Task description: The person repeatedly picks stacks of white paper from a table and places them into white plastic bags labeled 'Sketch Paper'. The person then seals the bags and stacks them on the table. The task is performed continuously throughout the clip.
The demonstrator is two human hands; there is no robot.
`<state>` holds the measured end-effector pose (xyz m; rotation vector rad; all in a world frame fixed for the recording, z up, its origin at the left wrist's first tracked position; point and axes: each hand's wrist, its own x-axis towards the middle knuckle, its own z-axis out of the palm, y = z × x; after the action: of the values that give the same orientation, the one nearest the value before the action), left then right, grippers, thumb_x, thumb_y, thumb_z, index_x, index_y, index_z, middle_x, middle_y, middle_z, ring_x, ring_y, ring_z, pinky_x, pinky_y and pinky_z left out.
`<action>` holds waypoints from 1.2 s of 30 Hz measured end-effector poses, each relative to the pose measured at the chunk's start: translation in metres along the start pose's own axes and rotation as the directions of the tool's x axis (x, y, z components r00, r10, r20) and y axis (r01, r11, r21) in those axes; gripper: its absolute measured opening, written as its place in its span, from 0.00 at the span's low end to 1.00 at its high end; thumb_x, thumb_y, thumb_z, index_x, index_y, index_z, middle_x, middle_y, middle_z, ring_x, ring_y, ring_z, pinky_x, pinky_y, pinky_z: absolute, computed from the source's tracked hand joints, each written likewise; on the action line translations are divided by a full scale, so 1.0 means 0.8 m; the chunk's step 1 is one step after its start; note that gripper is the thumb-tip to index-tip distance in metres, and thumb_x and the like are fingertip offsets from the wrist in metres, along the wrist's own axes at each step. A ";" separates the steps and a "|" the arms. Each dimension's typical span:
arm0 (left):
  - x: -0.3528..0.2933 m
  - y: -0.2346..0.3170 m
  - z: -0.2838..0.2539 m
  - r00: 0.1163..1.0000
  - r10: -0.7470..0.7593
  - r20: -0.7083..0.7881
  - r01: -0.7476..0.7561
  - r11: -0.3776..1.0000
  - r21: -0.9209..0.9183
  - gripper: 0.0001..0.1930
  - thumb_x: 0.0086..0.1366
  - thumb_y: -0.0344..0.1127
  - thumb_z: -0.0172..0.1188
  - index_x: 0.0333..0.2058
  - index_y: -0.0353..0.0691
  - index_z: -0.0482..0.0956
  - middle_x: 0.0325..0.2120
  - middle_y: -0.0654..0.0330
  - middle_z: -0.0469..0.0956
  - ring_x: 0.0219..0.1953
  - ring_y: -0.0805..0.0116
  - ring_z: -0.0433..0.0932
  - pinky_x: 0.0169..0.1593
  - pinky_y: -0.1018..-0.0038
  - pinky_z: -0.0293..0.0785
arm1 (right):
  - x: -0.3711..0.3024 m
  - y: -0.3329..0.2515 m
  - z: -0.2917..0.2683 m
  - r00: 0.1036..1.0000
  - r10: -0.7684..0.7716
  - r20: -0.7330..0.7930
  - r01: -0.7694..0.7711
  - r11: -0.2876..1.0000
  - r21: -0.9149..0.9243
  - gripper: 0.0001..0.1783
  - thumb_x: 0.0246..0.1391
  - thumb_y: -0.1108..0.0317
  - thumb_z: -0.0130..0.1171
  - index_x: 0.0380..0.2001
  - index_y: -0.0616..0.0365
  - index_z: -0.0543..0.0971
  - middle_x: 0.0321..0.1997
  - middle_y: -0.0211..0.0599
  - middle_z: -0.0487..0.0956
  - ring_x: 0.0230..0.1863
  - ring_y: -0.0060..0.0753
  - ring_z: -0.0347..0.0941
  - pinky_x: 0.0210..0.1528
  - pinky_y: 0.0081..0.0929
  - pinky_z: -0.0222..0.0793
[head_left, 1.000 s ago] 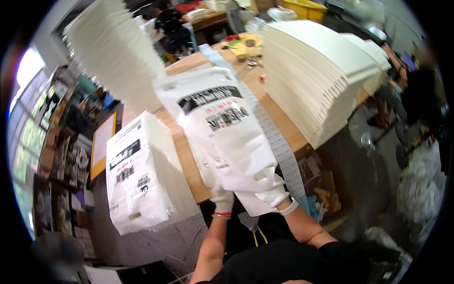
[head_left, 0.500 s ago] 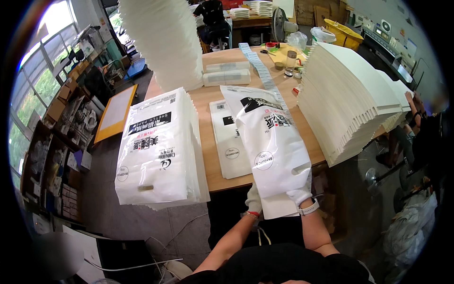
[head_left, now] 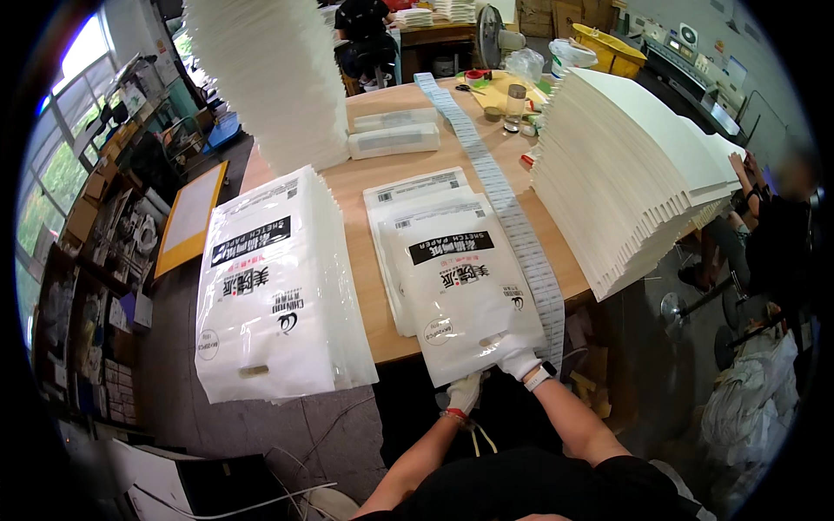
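Observation:
A white plastic bag of paper point(head_left: 465, 286) with black and red print lies flat near the table's front edge. It partly covers a similar bag point(head_left: 379, 213), set slightly to its left and farther back. My left hand point(head_left: 463, 392), in a white glove, is at the near edge of the top bag, its fingers partly hidden under it and closed on the edge. My right hand point(head_left: 521, 363), also gloved, grips the near right corner beside the bag's handle hole.
To the left is a thick stack of printed bags point(head_left: 269, 286), with a tall white stack point(head_left: 269, 78) behind. White sheets point(head_left: 608, 182) are piled at right. A label strip point(head_left: 495, 187), clear-wrapped bundles point(head_left: 395, 139) and a jar point(head_left: 514, 106) sit farther back. Another person point(head_left: 777, 208) is at right.
The bag in my hands has come down from a raised, tilted position to lie flat over the other bag. The white paper that stuck out at its near end no longer shows.

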<state>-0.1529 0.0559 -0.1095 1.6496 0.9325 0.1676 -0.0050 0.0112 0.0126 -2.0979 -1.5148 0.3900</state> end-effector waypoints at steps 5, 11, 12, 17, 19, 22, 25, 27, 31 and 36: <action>-0.029 0.061 -0.021 0.998 0.051 0.019 -0.045 0.965 -0.259 0.16 0.65 0.42 0.43 0.39 0.37 0.74 0.25 0.61 0.75 0.25 0.69 0.74 0.25 0.79 0.69 | 0.006 0.030 0.006 0.983 -0.165 0.075 0.177 0.962 -0.208 0.14 0.43 0.65 0.58 0.36 0.52 0.77 0.41 0.41 0.75 0.43 0.45 0.70 0.46 0.37 0.66; -0.033 0.050 -0.026 0.989 0.056 -0.139 -0.063 0.997 -0.047 0.12 0.62 0.36 0.50 0.39 0.35 0.72 0.27 0.57 0.74 0.31 0.63 0.75 0.33 0.71 0.72 | 0.006 0.014 -0.003 0.975 -0.045 -0.218 0.053 0.998 0.033 0.12 0.41 0.65 0.59 0.33 0.52 0.78 0.39 0.41 0.75 0.41 0.44 0.70 0.46 0.38 0.65; -0.034 0.035 -0.031 0.963 0.074 -0.257 -0.068 0.997 0.035 0.12 0.61 0.37 0.51 0.38 0.34 0.72 0.28 0.57 0.74 0.31 0.62 0.75 0.34 0.70 0.72 | -0.002 0.009 -0.007 0.960 -0.027 -0.278 0.047 0.997 0.069 0.11 0.41 0.64 0.59 0.32 0.52 0.78 0.39 0.41 0.75 0.41 0.44 0.70 0.46 0.38 0.65; -0.090 0.073 -0.121 0.883 -0.074 -0.463 -0.096 0.939 -0.331 0.11 0.58 0.32 0.55 0.36 0.32 0.67 0.28 0.58 0.70 0.30 0.71 0.69 0.34 0.74 0.68 | -0.097 0.025 -0.053 0.966 -0.255 0.039 0.257 0.964 -0.070 0.09 0.43 0.63 0.60 0.29 0.52 0.78 0.38 0.40 0.76 0.40 0.44 0.70 0.45 0.37 0.66; -0.101 0.042 -0.121 0.880 0.046 -0.472 -0.116 0.986 -0.120 0.15 0.53 0.25 0.56 0.39 0.31 0.65 0.29 0.56 0.69 0.30 0.69 0.69 0.33 0.73 0.68 | -0.156 0.085 -0.054 0.972 0.123 0.200 -0.151 0.980 0.131 0.10 0.47 0.63 0.58 0.31 0.55 0.78 0.41 0.38 0.75 0.41 0.43 0.70 0.43 0.35 0.67; -0.140 0.057 -0.124 0.763 0.325 -0.559 -0.127 0.923 0.363 0.28 0.43 0.23 0.64 0.44 0.32 0.62 0.36 0.53 0.65 0.30 0.65 0.70 0.34 0.72 0.68 | -0.157 0.140 -0.057 0.698 0.706 -0.121 -0.570 0.650 0.502 0.18 0.48 0.62 0.56 0.42 0.59 0.73 0.45 0.45 0.74 0.48 0.44 0.69 0.47 0.32 0.66; -0.145 0.113 -0.118 0.870 0.441 -0.222 -0.389 0.889 0.243 0.18 0.47 0.24 0.61 0.39 0.34 0.69 0.29 0.58 0.69 0.25 0.69 0.71 0.29 0.75 0.69 | -0.174 0.178 -0.058 0.574 0.792 0.207 -0.800 0.488 0.349 0.36 0.45 0.58 0.59 0.56 0.59 0.60 0.55 0.52 0.65 0.55 0.46 0.64 0.50 0.31 0.65; -0.134 0.144 -0.099 0.889 0.457 0.041 -0.458 0.878 0.141 0.09 0.52 0.27 0.58 0.34 0.35 0.73 0.22 0.56 0.72 0.25 0.67 0.74 0.28 0.75 0.70 | -0.184 0.184 -0.058 0.444 0.773 0.454 -0.896 0.379 0.232 0.41 0.43 0.57 0.60 0.60 0.58 0.58 0.59 0.49 0.64 0.57 0.44 0.62 0.52 0.30 0.63; -0.100 0.158 -0.029 0.900 0.218 0.377 -0.250 0.968 0.038 0.12 0.57 0.31 0.52 0.40 0.35 0.73 0.28 0.54 0.75 0.25 0.66 0.75 0.32 0.75 0.71 | -0.216 0.204 -0.039 0.500 0.785 0.366 -0.866 0.445 0.228 0.35 0.42 0.54 0.62 0.52 0.62 0.68 0.53 0.45 0.71 0.55 0.42 0.64 0.54 0.31 0.59; -0.062 0.193 0.087 0.831 -0.214 0.514 0.306 0.947 -0.100 0.25 0.56 0.37 0.57 0.51 0.32 0.63 0.27 0.59 0.72 0.24 0.74 0.71 0.28 0.75 0.73 | -0.226 0.160 -0.095 0.661 0.747 0.073 -0.559 0.425 0.711 0.29 0.45 0.74 0.59 0.53 0.63 0.66 0.21 0.20 0.66 0.24 0.13 0.58 0.34 0.15 0.63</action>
<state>-0.0726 -0.0304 0.0214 1.2882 0.7067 -0.3456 0.0752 -0.2077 -0.0089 -1.8937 -0.1865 0.7867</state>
